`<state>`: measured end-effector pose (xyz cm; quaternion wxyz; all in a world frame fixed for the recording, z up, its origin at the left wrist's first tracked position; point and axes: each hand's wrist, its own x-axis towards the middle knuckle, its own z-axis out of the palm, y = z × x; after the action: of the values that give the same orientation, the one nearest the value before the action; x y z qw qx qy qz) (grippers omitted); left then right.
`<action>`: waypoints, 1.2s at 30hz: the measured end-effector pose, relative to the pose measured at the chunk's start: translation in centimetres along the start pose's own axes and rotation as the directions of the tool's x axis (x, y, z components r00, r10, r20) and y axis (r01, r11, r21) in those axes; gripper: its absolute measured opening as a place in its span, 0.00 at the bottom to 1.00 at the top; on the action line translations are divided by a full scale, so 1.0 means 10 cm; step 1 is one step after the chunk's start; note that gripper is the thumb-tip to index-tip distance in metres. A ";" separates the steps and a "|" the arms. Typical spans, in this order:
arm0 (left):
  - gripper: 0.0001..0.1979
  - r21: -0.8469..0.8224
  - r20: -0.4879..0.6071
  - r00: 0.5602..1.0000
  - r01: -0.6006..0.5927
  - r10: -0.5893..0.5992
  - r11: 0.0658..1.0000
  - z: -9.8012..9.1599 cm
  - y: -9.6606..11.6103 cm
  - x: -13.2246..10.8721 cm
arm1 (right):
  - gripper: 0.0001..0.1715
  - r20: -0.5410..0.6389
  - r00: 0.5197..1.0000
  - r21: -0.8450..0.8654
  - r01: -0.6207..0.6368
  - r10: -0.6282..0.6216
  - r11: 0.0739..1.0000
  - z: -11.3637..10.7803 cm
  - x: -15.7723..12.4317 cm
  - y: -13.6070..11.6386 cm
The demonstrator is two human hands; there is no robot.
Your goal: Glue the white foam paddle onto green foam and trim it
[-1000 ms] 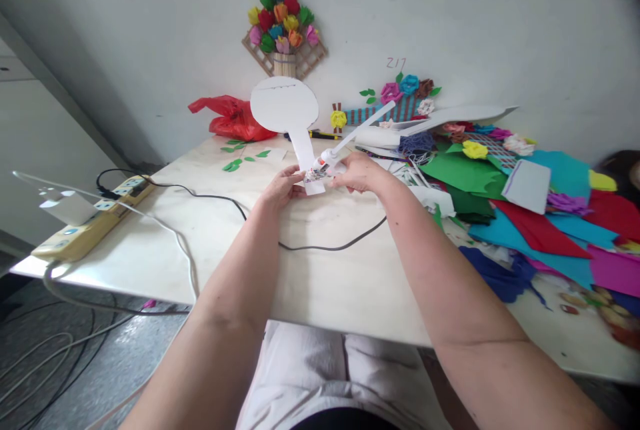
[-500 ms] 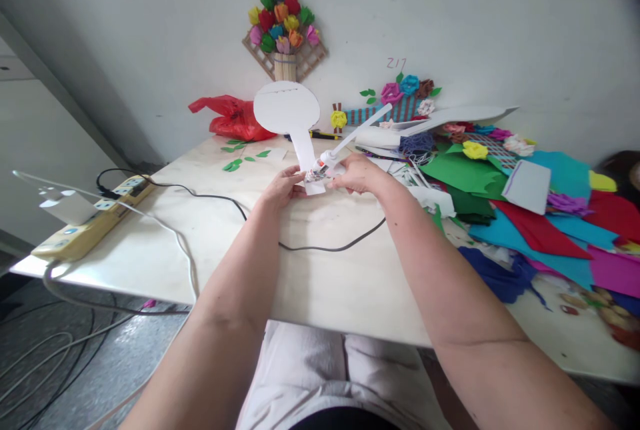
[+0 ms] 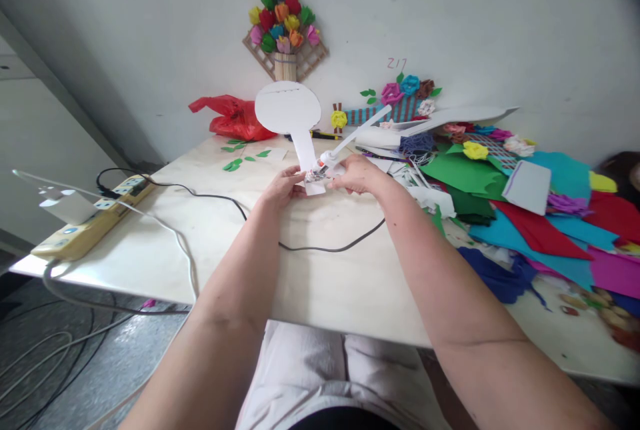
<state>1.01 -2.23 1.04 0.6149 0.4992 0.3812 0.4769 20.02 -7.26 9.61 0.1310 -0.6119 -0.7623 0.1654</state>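
My left hand (image 3: 286,187) pinches the lower end of a white paddle-shaped cutout (image 3: 288,107), whose round head stands up and whose strip-like handle runs down to my fingers. My right hand (image 3: 356,175) is wrapped round a white hot glue gun (image 3: 328,158), with a long white glue stick (image 3: 364,129) poking out of its back end. The gun's nozzle points down at the strip's low end, close to my left fingertips. Whether it touches the strip I cannot tell. My right fingers partly cover the gun's grip.
A black cord (image 3: 335,249) crosses the table. At left lies a yellow power strip (image 3: 95,215) with a white charger. Green paper leaves (image 3: 239,160) and a red plastic bag (image 3: 235,118) are at the back. Coloured sheets (image 3: 535,237) and paper flowers are heaped at right.
The cutout's round head has shifted very slightly to the right. Both hands and the glue gun stay in almost the same place.
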 end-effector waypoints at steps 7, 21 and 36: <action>0.15 -0.012 0.003 1.000 -0.004 0.004 1.000 0.00 -0.01 0.01 | 0.14 0.010 1.000 0.001 -0.015 0.015 1.000 -0.01 -0.02 -0.02; 0.18 0.010 0.002 1.000 -0.002 0.001 1.000 0.01 0.00 0.00 | 0.14 0.016 1.000 -0.018 0.000 0.000 1.000 -0.01 -0.03 -0.02; 0.19 0.004 0.008 1.000 -0.001 0.001 1.000 -0.01 -0.02 0.01 | 0.13 0.021 1.000 -0.025 -0.008 0.009 1.000 -0.01 -0.03 -0.03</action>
<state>0.98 -2.07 0.87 0.6152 0.5023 0.3794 0.4746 19.90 -7.59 9.81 0.1145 -0.6150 -0.7629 0.1631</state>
